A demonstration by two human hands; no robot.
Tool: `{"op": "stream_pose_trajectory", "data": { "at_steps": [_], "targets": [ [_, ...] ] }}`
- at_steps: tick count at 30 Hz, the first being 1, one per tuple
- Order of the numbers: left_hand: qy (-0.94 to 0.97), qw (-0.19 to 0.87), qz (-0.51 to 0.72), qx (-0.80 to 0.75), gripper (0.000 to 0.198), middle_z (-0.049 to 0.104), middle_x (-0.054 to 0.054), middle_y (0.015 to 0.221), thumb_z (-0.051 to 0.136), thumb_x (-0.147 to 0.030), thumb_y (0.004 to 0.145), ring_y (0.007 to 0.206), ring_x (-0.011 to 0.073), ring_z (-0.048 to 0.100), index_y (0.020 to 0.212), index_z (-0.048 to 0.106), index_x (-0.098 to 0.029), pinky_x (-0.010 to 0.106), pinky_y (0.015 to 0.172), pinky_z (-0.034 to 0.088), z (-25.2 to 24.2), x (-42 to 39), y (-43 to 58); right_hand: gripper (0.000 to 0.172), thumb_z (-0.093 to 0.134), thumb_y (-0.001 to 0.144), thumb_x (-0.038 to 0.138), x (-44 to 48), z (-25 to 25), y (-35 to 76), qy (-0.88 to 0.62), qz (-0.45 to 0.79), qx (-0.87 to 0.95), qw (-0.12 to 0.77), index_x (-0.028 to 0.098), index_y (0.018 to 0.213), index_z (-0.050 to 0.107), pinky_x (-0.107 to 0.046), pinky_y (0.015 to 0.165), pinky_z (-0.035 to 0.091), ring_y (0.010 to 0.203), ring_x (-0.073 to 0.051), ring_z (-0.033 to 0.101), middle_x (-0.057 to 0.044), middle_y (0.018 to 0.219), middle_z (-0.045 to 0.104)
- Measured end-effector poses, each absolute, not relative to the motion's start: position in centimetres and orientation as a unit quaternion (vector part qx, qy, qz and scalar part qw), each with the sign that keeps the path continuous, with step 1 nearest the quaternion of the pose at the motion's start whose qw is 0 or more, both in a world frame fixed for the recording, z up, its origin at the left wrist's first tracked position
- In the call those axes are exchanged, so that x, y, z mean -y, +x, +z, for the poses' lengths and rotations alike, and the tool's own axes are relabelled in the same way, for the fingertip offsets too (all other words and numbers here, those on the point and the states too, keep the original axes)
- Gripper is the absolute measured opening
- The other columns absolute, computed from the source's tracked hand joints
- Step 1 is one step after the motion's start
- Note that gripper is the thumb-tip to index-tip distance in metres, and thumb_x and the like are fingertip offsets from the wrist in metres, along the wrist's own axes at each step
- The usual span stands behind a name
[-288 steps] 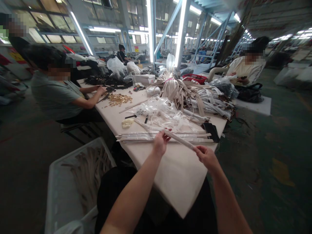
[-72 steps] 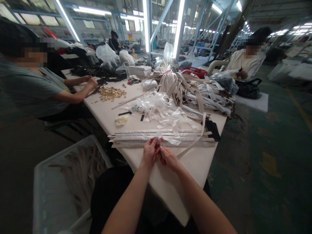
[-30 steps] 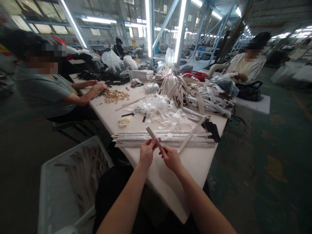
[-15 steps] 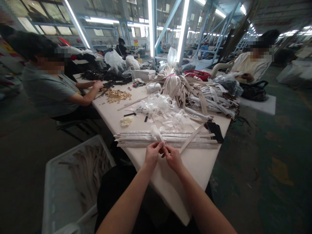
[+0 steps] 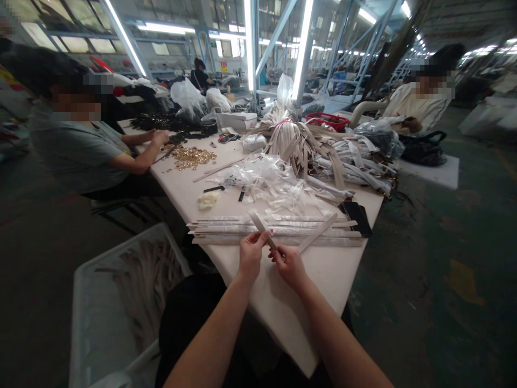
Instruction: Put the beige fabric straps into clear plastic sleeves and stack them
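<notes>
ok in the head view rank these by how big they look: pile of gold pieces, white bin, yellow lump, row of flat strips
1. White bin, cut off by the frame and close to the camera, which may flatter it
2. Row of flat strips
3. Pile of gold pieces
4. Yellow lump

Left hand (image 5: pixel 250 255) beside right hand (image 5: pixel 289 264), both in seemingly pinched grip.
</notes>
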State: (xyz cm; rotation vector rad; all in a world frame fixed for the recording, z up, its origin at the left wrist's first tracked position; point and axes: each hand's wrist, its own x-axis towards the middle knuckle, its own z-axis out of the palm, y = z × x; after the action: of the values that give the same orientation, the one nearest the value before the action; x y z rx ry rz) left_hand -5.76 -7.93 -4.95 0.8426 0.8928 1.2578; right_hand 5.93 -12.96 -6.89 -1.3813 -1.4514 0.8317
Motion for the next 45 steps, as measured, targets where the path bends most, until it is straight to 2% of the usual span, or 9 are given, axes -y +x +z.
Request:
{"op": "stream_pose_trajectory", "data": {
  "at_steps": [5,9,17,22,25,30,34,37,45],
  "targets": [
    [0.383,0.656,0.523,-0.387,0.029,0.071,0.006,0.074,0.082,-0.038,0.073,0.054,0.0103,0.054,0.084,0.078,-0.012,0.020,0.043,0.035,-5.5,9.0,-4.5,0.034,0.044,0.100,0.043,12.9,-7.0,6.1,-0.569,0.330,0.572,0.490,0.022,0.091,0.070,-0.031,0.064,0.049,0.064,-0.021,0.067,-0.006,0.075,0.072],
    [0.400,0.650,0.516,-0.389,0.028,0.068,0.004,0.067,0.082,-0.039,0.073,0.052,0.0102,0.052,0.078,0.077,-0.012,0.021,0.043,0.036,-5.2,9.1,-4.5,0.033,0.046,0.099,0.043,13.0,-6.7,6.4,-0.548,0.348,0.574,0.499,0.021,0.095,0.071,-0.031,0.068,0.051,0.068,-0.022,0.068,-0.007,0.079,0.073],
    [0.404,0.649,0.509,-0.396,0.030,0.071,0.007,0.075,0.082,-0.041,0.073,0.060,0.0125,0.057,0.081,0.077,-0.012,0.021,0.049,0.039,-5.3,9.2,-4.6,0.035,0.046,0.099,0.043,12.8,-7.1,6.3,-0.556,0.317,0.566,0.520,0.019,0.091,0.071,-0.030,0.067,0.051,0.067,-0.021,0.069,-0.006,0.075,0.073],
    [0.502,0.585,0.484,-0.414,0.024,0.070,0.006,0.073,0.074,-0.039,0.080,0.061,0.0155,0.058,0.080,0.076,-0.015,0.025,0.052,0.042,-5.3,9.8,-4.7,0.034,0.046,0.098,0.047,12.8,-7.9,6.6,-0.506,0.396,0.516,0.567,0.020,0.111,0.062,-0.028,0.060,0.052,0.061,-0.019,0.067,-0.004,0.079,0.073],
    [0.605,0.498,0.467,-0.410,0.014,0.072,0.007,0.082,0.066,-0.027,0.084,0.074,0.0202,0.063,0.081,0.077,-0.018,0.030,0.069,0.049,-4.7,10.4,-5.0,0.041,0.052,0.095,0.050,12.7,-8.1,6.6,-0.538,0.381,0.486,0.574,0.020,0.122,0.056,-0.027,0.057,0.050,0.060,-0.019,0.065,-0.002,0.075,0.070],
    [0.601,0.523,0.463,-0.389,0.017,0.073,0.010,0.103,0.063,-0.018,0.081,0.097,0.0253,0.066,0.092,0.076,-0.019,0.036,0.089,0.049,-4.0,10.3,-5.5,0.031,0.046,0.099,0.046,13.2,-7.2,6.2,-0.561,0.331,0.501,0.570,0.021,0.100,0.064,-0.025,0.052,0.043,0.054,-0.015,0.054,0.000,0.068,0.061],
    [0.421,0.693,0.462,-0.359,0.027,0.074,0.012,0.098,0.061,-0.038,0.087,0.087,0.0257,0.070,0.101,0.069,-0.016,0.039,0.084,0.053,-2.2,7.8,-6.2,0.026,0.044,0.101,0.037,14.1,-6.3,6.0,-0.527,0.286,0.577,0.554,0.021,0.095,0.063,-0.027,0.062,0.045,0.066,-0.016,0.058,-0.004,0.081,0.064],
    [0.365,0.776,0.434,-0.277,0.041,0.074,0.017,0.106,0.059,-0.046,0.091,0.090,0.0279,0.071,0.115,0.064,-0.013,0.043,0.086,0.054,0.1,4.8,-7.0,0.026,0.045,0.100,0.031,14.5,-6.3,5.8,-0.506,0.274,0.648,0.499,0.021,0.080,0.058,-0.028,0.066,0.042,0.068,-0.017,0.057,-0.003,0.074,0.062],
    [0.322,0.697,0.551,-0.326,0.024,0.074,0.013,0.092,0.047,-0.028,0.099,0.075,0.0203,0.071,0.109,0.062,-0.012,0.037,0.076,0.056,3.9,-8.8,-10.8,0.024,0.044,0.099,0.029,15.0,-6.8,6.0,-0.529,0.254,0.650,0.483,0.021,0.078,0.052,-0.027,0.058,0.033,0.057,-0.015,0.047,0.002,0.062,0.050]
  ]
}}
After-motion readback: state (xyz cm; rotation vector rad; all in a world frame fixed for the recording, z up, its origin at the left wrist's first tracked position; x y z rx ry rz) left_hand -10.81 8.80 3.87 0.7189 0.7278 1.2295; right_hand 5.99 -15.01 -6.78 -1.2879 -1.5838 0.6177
